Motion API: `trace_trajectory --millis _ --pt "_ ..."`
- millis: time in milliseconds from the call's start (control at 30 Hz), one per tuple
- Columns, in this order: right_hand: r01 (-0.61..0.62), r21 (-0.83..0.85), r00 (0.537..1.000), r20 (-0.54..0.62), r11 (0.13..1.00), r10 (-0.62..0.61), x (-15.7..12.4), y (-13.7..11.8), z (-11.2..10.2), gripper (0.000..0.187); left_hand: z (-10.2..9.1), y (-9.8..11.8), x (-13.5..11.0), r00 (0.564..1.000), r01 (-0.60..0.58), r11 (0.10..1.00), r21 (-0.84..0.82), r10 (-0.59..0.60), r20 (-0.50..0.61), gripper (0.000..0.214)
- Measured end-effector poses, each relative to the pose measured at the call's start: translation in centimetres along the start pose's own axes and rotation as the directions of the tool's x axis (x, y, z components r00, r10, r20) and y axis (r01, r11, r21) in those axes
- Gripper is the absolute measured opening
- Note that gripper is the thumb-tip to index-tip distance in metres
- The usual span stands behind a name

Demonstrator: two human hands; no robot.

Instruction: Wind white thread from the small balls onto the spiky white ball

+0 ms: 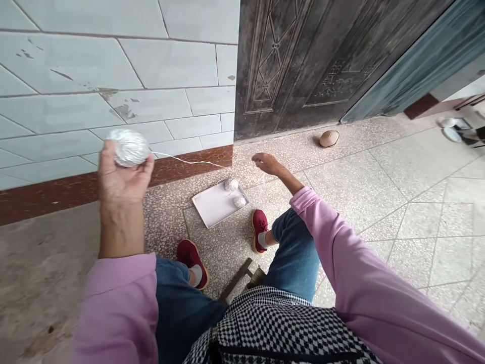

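Note:
A ball of white yarn [131,147] rests in my left hand [123,184], raised in front of the tiled wall, with thumb and fingers wrapped around its lower part. From the ball, a white yarn strand [189,162] runs to the right and fades against the speckled floor. My right hand [267,163] hovers above the floor by the door, its fingers drawn together; whether the strand reaches them I cannot tell. Below, a white tray [214,207] lies on the floor, with one small white yarn ball [231,184] and another yarn ball [240,201] at its right side.
My red shoes [259,230] stand on either side of the tray's near edge. Part of a wooden stool [238,278] shows beneath me. A dark carved door [295,60] rises ahead, with a rounded tan object [329,138] at its foot. A blue-grey curtain [417,65] hangs on the right.

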State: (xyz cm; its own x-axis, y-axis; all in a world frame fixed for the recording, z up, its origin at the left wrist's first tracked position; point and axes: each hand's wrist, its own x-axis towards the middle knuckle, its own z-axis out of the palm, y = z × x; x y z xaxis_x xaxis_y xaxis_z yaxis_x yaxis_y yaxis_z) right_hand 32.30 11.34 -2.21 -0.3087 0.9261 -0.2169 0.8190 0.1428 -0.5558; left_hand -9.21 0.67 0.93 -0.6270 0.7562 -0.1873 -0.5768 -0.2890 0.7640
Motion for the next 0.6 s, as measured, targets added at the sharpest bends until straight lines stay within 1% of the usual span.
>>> trace_trajectory --millis 33,67,100,167,200,267,300,333,367,400,433,500,533,600 --pt "0.057 0.067 0.998 -0.002 0.996 -0.057 0.2 -0.9 0.5 0.039 0.6 -0.9 -0.6 0.998 0.032 0.999 0.038 -0.034 0.059 0.065" --pt "0.14 0.239 0.99 -0.024 0.961 -0.138 0.4 -2.0 1.2 0.033 1.2 -1.7 -1.1 0.99 0.077 0.994 0.079 -0.086 0.111 0.07" --pt "0.191 0.313 0.981 -0.031 0.93 -0.191 0.7 -3.2 1.9 0.03 1.7 -2.5 -1.7 0.979 0.124 0.985 0.118 -0.14 0.148 0.074" --pt "0.254 0.405 0.964 -0.026 0.878 -0.266 1.5 -5.7 3.6 0.02 2.6 -3.7 -2.8 0.966 0.15 0.974 0.167 -0.18 0.183 0.081" --pt "0.282 0.523 0.95 -0.035 0.804 -0.311 1.9 -6.8 4.5 0.016 3.0 -4.2 -3.3 0.96 0.149 0.969 0.2 -0.19 0.206 0.083" --pt "0.282 0.704 0.916 0.003 0.652 -0.401 2.6 -8.7 6.4 0.012 3.8 -4.9 -4.1 0.951 0.143 0.955 0.26 -0.205 0.23 0.084" --pt "0.282 0.747 0.906 -0.001 0.602 -0.422 2.7 -9.3 7.1 0.012 4.2 -5.2 -4.4 0.949 0.138 0.949 0.283 -0.209 0.237 0.083" --pt "0.282 0.766 0.898 0.002 0.577 -0.441 2.8 -9.8 7.8 0.012 4.5 -5.5 -4.6 0.946 0.133 0.944 0.301 -0.211 0.245 0.081" --pt "0.281 0.772 0.889 0.014 0.57 -0.457 2.6 -10.0 8.2 0.011 4.8 -5.7 -4.8 0.943 0.123 0.941 0.315 -0.211 0.259 0.079" --pt "0.274 0.77 0.883 0.035 0.576 -0.467 2.3 -10.1 8.5 0.008 5.0 -5.9 -4.9 0.936 0.11 0.938 0.329 -0.21 0.284 0.075" --pt "0.263 0.763 0.879 0.062 0.59 -0.473 1.8 -10.1 8.6 0.009 5.2 -6.0 -5.0 0.928 0.096 0.936 0.338 -0.207 0.31 0.072" --pt "0.247 0.739 0.88 0.101 0.627 -0.465 0.5 -9.8 8.3 0.022 5.5 -6.4 -4.9 0.914 0.07 0.939 0.337 -0.196 0.357 0.067" --pt "0.252 0.721 0.884 0.1 0.646 -0.457 -0.2 -9.6 8.0 0.027 5.6 -6.7 -4.7 0.907 0.059 0.941 0.334 -0.19 0.375 0.066" --pt "0.298 0.681 0.887 0.06 0.669 -0.457 -1.6 -9.3 7.0 0.034 5.7 -7.5 -4.3 0.9 0.022 0.938 0.346 -0.169 0.402 0.066"
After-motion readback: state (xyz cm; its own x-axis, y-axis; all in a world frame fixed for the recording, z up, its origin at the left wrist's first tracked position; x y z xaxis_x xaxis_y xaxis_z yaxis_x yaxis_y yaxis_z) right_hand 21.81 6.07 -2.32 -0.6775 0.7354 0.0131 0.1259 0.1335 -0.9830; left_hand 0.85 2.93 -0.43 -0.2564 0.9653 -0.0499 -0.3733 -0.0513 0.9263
